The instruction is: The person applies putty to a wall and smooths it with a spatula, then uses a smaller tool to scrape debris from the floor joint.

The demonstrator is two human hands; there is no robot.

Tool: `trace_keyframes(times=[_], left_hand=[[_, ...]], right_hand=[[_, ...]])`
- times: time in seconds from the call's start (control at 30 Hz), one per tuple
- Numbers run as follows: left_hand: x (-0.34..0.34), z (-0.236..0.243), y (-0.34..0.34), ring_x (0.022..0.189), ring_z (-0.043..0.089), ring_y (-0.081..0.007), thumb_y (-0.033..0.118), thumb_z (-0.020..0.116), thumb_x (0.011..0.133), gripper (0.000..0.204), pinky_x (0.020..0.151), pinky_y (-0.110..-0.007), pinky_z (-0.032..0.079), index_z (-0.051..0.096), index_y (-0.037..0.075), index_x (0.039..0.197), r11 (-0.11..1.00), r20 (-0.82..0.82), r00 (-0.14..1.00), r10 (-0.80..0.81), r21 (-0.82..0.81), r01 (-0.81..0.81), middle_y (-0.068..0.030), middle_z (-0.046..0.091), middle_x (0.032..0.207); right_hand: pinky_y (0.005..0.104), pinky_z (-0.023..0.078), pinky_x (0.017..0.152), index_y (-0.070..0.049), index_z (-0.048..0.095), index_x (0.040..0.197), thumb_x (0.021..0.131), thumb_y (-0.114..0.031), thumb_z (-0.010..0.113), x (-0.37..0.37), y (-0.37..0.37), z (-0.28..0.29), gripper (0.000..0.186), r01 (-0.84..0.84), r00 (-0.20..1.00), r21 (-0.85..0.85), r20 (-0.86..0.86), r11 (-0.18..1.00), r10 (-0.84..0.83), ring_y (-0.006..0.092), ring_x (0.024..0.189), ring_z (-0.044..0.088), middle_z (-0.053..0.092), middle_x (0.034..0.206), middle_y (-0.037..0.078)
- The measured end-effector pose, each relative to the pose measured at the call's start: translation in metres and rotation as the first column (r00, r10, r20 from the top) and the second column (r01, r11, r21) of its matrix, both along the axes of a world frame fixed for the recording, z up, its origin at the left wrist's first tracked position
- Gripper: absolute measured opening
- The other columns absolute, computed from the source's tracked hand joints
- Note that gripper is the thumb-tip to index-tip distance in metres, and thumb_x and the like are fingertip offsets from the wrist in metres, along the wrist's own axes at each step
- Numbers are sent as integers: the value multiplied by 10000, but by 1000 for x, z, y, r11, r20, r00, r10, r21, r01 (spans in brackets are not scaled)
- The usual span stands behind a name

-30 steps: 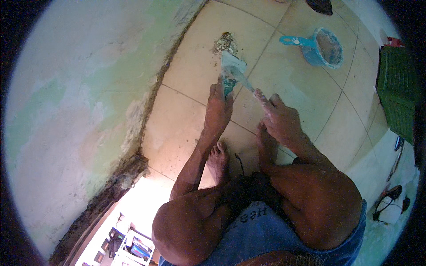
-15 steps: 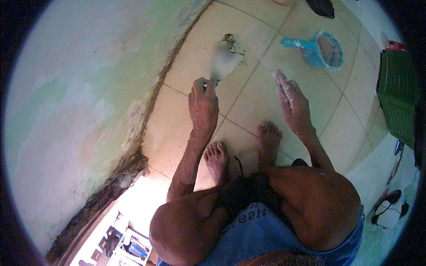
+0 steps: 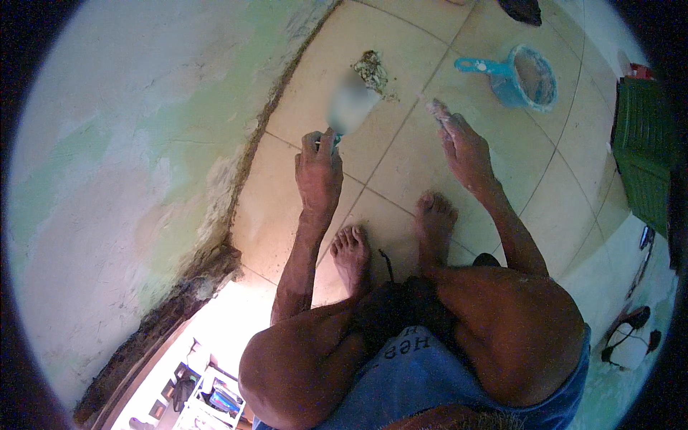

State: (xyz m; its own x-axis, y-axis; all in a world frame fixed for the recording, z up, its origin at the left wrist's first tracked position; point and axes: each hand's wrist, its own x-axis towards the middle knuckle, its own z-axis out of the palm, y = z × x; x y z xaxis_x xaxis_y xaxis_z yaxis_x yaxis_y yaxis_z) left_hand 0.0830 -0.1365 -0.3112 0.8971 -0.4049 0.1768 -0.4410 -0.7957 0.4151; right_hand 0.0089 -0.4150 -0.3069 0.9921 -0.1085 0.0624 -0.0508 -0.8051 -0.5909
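Note:
My left hand [image 3: 319, 168] is closed round the handle of a putty knife [image 3: 355, 111]. Its broad pale blade looks partly blurred and points away from me, close to a patch of dark and whitish crumbly residue [image 3: 370, 69] on the floor tile. Little of the handle shows past my fingers; the visible bit is blue-green. To the right, my right hand [image 3: 467, 154] hovers over the tiles with its fingers stretched forward, white paste or powder coating the fingertips. Beyond it stands a blue dipper [image 3: 504, 80] with a handle, holding greyish-white material.
A wall [image 3: 143, 165] with peeling pale-green paint runs along the left, with a rough broken base. My bare feet [image 3: 351, 254] rest on the tiles. On the right is a green slatted object [image 3: 641, 143]. A dark object [image 3: 522, 10] lies at the far edge.
My left hand and the putty knife have drawn slightly back and left, uncovering more of the residue. My right hand has shifted a little left and forward.

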Motion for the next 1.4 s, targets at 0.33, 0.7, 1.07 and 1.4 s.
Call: trace_keyframes(times=[0.33,0.7,1.07,1.4], left_hand=[[-1,6,8,647,587,-114,212,574,948,433,548,-249,492,519,13,1328,670,-777,573,-261,-573,-472,-74,650,875],[-11,13,6,601,566,-99,134,534,957,383,501,-241,463,509,-8,1311,691,-785,585,-203,-538,-482,-60,625,810],[-51,-9,61,584,579,-119,201,531,975,345,482,-262,465,510,-20,1240,681,-854,516,66,-340,-649,-81,605,791],[-86,-1,92,537,531,-107,150,607,947,365,444,-246,429,458,3,1246,580,-828,543,140,-376,-723,-76,596,783]], right_hand=[[402,467,943,-39,424,1436,945,-74,514,-22,23,-11,501,21,995,231,87,973,-43,380,1097,596,585,1211,227],[445,505,737,-140,403,1465,914,-46,534,-8,34,-10,573,138,990,15,-27,990,-138,384,854,591,544,1000,195],[426,497,803,-122,416,1463,976,-97,480,-52,6,-45,491,225,969,-46,-98,973,-228,363,917,587,550,1087,167],[385,479,834,-46,496,1391,963,-56,485,-58,40,-10,428,-44,990,294,-115,955,81,325,942,589,594,1063,188]])
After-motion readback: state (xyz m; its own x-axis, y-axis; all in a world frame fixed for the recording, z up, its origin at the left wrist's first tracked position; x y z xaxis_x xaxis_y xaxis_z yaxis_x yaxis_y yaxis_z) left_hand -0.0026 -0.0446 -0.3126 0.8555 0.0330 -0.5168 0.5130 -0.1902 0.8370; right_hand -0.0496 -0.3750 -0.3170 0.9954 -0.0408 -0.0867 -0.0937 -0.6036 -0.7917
